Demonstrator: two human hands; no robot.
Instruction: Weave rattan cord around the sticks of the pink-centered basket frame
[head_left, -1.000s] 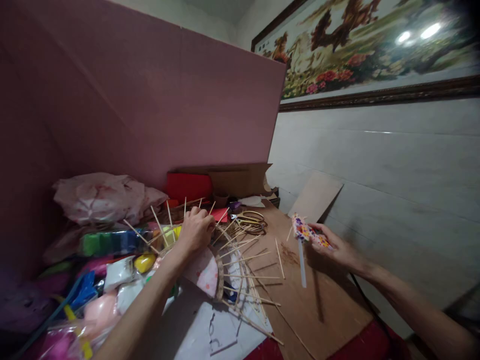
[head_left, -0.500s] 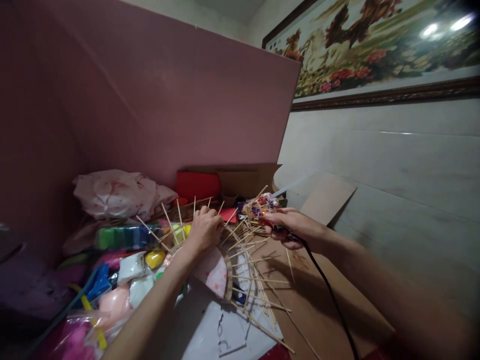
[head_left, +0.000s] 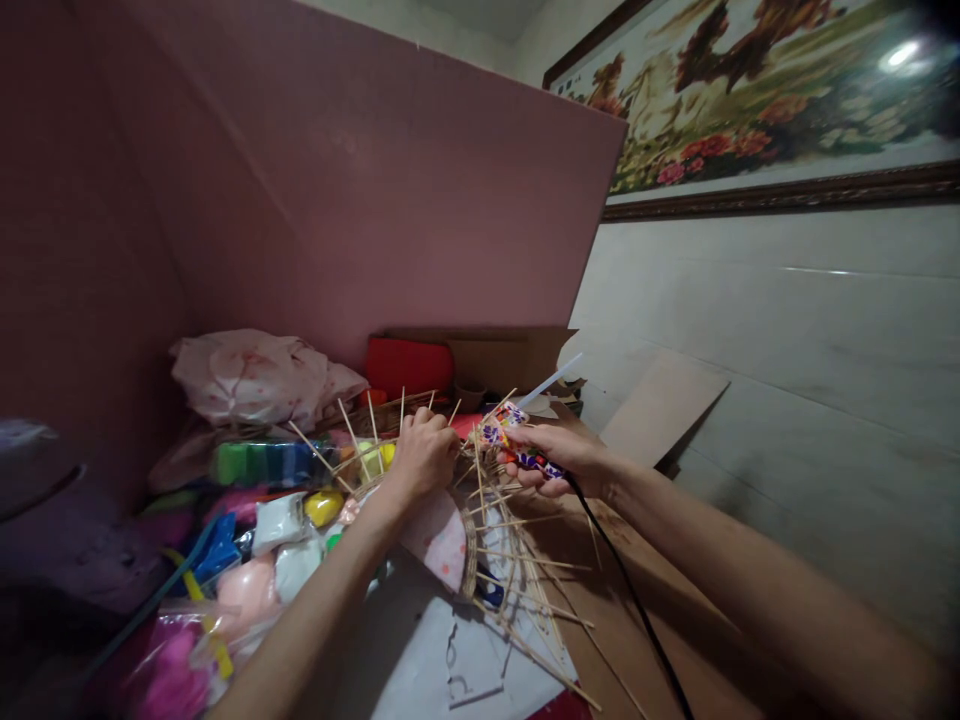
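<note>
A half-round woven piece (head_left: 469, 555) with a pink spotted panel (head_left: 442, 545) has thin sticks fanning out from its rim. My left hand (head_left: 426, 450) is closed on its far rim among the sticks; the fingertips are hidden behind the hand. My right hand (head_left: 551, 458) is wrapped round a flower-patterned glue gun (head_left: 504, 422), whose clear glue stick (head_left: 553, 380) sticks out at the back and whose black cord (head_left: 630, 590) trails down. The gun's front end is beside the sticks, just right of my left hand.
Bags of coloured clay (head_left: 247, 590) lie at the left, with a pink cloth bundle (head_left: 259, 380) behind. A red object (head_left: 409, 368) and cardboard (head_left: 502, 365) stand at the back. Marked white paper (head_left: 427, 660) lies underneath, and a board (head_left: 664, 405) leans on the right wall.
My right hand has brought the glue gun left and lower, nearer my left hand and the sticks. My left hand keeps its place on the rim. The camera view has shifted slightly.
</note>
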